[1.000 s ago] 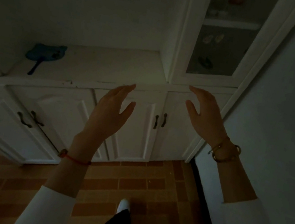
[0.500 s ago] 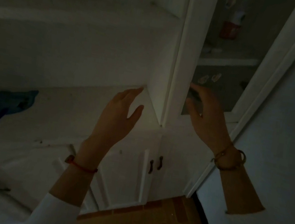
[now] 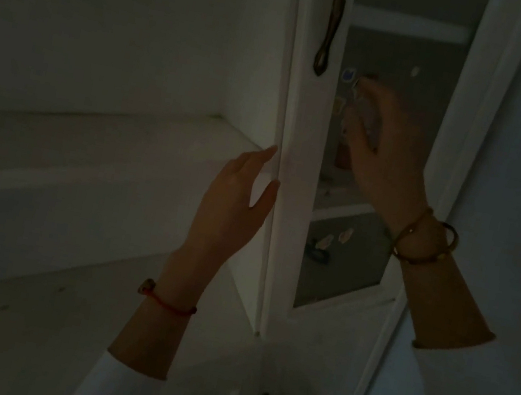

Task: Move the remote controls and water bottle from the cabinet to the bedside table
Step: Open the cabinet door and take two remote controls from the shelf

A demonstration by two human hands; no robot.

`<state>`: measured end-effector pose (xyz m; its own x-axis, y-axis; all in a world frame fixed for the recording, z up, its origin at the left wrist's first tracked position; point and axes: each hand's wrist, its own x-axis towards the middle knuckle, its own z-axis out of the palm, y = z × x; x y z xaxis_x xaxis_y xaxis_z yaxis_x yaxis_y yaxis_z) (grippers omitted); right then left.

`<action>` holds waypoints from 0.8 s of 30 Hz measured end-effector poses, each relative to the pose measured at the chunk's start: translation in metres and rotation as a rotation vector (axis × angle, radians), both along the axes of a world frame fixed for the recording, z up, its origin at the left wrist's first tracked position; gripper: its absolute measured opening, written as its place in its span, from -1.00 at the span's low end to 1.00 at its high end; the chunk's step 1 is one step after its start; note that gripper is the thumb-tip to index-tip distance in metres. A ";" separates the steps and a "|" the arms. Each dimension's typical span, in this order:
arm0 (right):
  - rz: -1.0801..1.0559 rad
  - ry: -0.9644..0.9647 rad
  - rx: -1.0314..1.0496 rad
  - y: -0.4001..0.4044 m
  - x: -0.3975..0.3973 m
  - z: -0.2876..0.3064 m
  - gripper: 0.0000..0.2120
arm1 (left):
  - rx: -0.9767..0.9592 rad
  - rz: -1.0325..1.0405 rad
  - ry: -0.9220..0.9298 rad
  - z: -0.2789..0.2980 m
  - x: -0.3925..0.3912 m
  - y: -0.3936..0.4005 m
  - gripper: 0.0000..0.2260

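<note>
both hands are hanging open: left hand (image 3: 234,199) touching the cabinet door (image 3: 297,176) edge, right hand (image 3: 389,147) at two o'clock (remotes, bottle unseen; probably light, rigid).

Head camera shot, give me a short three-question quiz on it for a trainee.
1. True or false: the left hand grips the door handle.
2. Which wrist wears the red string: A left, B right?
3. Fill in: the right hand is raised in front of the door's ____ panel.

Key: 1 false, it is open beside the cabinet door edge, below the handle. 2 A. 3 glass.
</note>
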<state>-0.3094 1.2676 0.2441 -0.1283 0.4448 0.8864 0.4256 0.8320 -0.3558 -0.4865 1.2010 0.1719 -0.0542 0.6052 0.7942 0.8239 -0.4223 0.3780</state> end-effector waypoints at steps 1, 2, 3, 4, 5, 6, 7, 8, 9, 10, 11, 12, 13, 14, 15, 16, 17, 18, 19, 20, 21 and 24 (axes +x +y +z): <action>-0.002 0.008 0.011 0.003 -0.001 0.008 -0.63 | 0.010 -0.002 0.001 0.003 0.001 0.005 -0.59; -0.002 0.019 0.018 0.008 -0.003 0.015 -0.62 | 0.022 -0.004 0.000 0.006 0.003 0.008 -0.59; -0.001 0.030 0.022 0.011 -0.006 0.021 -0.61 | 0.037 -0.004 -0.001 0.008 0.004 0.012 -0.59; 0.000 0.042 0.022 0.015 -0.009 0.028 -0.60 | 0.051 -0.004 -0.003 0.011 0.005 0.015 -0.60; 0.005 0.055 0.020 0.018 -0.013 0.033 -0.59 | 0.062 -0.004 -0.007 0.013 0.006 0.018 -0.60; 0.014 0.071 0.018 0.021 -0.017 0.039 -0.59 | 0.069 -0.006 -0.010 0.015 0.007 0.021 -0.61; 0.027 0.085 0.016 0.023 -0.022 0.044 -0.60 | 0.073 -0.007 -0.011 0.016 0.008 0.023 -0.61; 0.046 0.096 0.014 0.025 -0.027 0.049 -0.62 | 0.074 -0.007 -0.011 0.018 0.010 0.026 -0.61; 0.070 0.106 0.013 0.026 -0.032 0.053 -0.64 | 0.074 -0.004 -0.010 0.018 0.011 0.028 -0.61; 0.089 0.122 0.013 0.028 -0.036 0.057 -0.68 | 0.074 0.000 -0.011 0.019 0.012 0.029 -0.60; 0.098 0.141 0.012 0.029 -0.040 0.060 -0.72 | 0.075 0.004 -0.015 0.019 0.013 0.031 -0.60; 0.106 0.164 0.004 0.030 -0.044 0.063 -0.76 | 0.075 0.008 -0.019 0.020 0.014 0.032 -0.60; 0.126 0.188 -0.013 0.030 -0.047 0.064 -0.78 | 0.074 0.014 -0.020 0.020 0.014 0.033 -0.59; 0.155 0.212 -0.042 0.031 -0.049 0.066 -0.80 | 0.068 0.020 -0.020 0.020 0.014 0.033 -0.59; 0.185 0.232 -0.077 0.031 -0.051 0.068 -0.81 | 0.061 0.025 -0.025 0.020 0.015 0.033 -0.58; 0.206 0.246 -0.115 0.032 -0.052 0.069 -0.81 | 0.054 0.026 -0.031 0.021 0.015 0.033 -0.58; 0.214 0.252 -0.142 0.031 -0.052 0.071 -0.82 | 0.048 0.025 -0.035 0.021 0.016 0.032 -0.57; 0.207 0.251 -0.155 0.031 -0.052 0.074 -0.83 | 0.044 0.024 -0.034 0.021 0.017 0.032 -0.57; 0.194 0.243 -0.156 0.031 -0.052 0.075 -0.84 | 0.040 0.025 -0.030 0.021 0.018 0.032 -0.57; 0.180 0.231 -0.155 0.031 -0.051 0.078 -0.85 | 0.040 0.028 -0.027 0.021 0.019 0.031 -0.56; 0.166 0.217 -0.156 0.032 -0.050 0.079 -0.85 | 0.040 0.032 -0.027 0.021 0.019 0.031 -0.56; 0.146 0.194 -0.171 0.032 -0.049 0.084 -0.82 | 0.032 0.027 -0.036 0.020 0.022 0.030 -0.54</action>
